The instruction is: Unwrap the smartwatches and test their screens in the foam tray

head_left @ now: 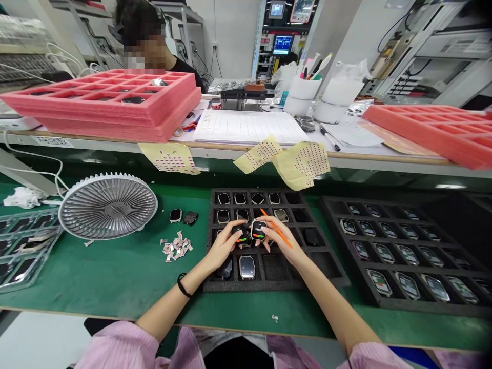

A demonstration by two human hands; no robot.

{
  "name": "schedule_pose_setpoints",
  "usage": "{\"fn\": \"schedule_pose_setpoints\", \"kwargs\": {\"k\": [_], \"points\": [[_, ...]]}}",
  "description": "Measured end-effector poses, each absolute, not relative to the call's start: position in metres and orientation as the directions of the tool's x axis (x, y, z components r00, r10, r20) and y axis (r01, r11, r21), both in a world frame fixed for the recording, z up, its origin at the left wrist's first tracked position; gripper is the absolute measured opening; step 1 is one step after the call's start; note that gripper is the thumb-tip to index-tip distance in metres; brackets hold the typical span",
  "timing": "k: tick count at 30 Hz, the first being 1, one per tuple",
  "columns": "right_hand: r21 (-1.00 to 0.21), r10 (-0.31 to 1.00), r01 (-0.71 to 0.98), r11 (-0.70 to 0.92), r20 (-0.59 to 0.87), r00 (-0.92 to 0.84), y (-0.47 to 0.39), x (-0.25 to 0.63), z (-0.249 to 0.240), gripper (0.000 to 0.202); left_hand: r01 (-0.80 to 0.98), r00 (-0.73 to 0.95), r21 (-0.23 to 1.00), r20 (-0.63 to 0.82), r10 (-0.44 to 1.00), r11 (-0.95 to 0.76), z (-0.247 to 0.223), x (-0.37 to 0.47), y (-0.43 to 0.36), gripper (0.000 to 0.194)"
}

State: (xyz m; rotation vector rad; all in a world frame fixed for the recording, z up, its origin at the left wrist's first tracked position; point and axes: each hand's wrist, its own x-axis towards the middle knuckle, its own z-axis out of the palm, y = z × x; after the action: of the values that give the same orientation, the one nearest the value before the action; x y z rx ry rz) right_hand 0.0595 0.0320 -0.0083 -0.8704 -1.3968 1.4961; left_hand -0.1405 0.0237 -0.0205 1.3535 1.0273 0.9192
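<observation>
While left hand [223, 246] grips black watch [241, 236], right hand [283, 242] clasps silver-rimmed watch [258, 230] and, apparently, an orange stick [277, 228].

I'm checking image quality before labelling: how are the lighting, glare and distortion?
Head view: bright overhead work area, with the lit watch in the right hand clear but its text illegible; head view: pale sheen on the silver watch; head view: things near the sides look stretched, likely wide-angle; head view: the upper right corner goes black.
</observation>
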Motion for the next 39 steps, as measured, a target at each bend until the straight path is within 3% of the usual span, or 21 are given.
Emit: {"fn": "schedule_pose_setpoints", "kwargs": {"k": [9, 14, 19, 26, 39], "points": [[-0.988, 0.934, -0.153, 0.015, 0.068, -0.351, 0.033, 0.059, -0.009, 0.027, 0.03, 0.305, 0.998, -0.06, 0.95, 0.054, -0.016, -0.14, 0.023, 0.048], [-0.979, 0.941, -0.202, -0.013, 0.056, -0.333, 0.034, 0.057, -0.007, 0.027, 0.024, 0.325, 0.998, 0.047, 0.944, -0.058, -0.022, -0.139, 0.025, 0.06], [-0.981, 0.947, -0.196, -0.011, 0.052, -0.316, 0.036, 0.056, 0.001, 0.028, 0.08, 0.298, 0.992, 0.071, 0.952, -0.099, -0.03, -0.14, 0.031, 0.048], [-0.979, 0.95, -0.203, -0.002, 0.062, -0.305, 0.037, 0.057, -0.003, 0.03, 0.078, 0.276, 0.99, 0.09, 0.957, -0.116, -0.024, -0.137, 0.032, 0.052], [-0.985, 0.918, -0.173, -0.003, 0.066, -0.391, 0.032, 0.055, -0.012, 0.039, -0.095, 0.256, 0.994, 0.072, 0.964, -0.049, -0.019, -0.137, 0.023, 0.042]]}}
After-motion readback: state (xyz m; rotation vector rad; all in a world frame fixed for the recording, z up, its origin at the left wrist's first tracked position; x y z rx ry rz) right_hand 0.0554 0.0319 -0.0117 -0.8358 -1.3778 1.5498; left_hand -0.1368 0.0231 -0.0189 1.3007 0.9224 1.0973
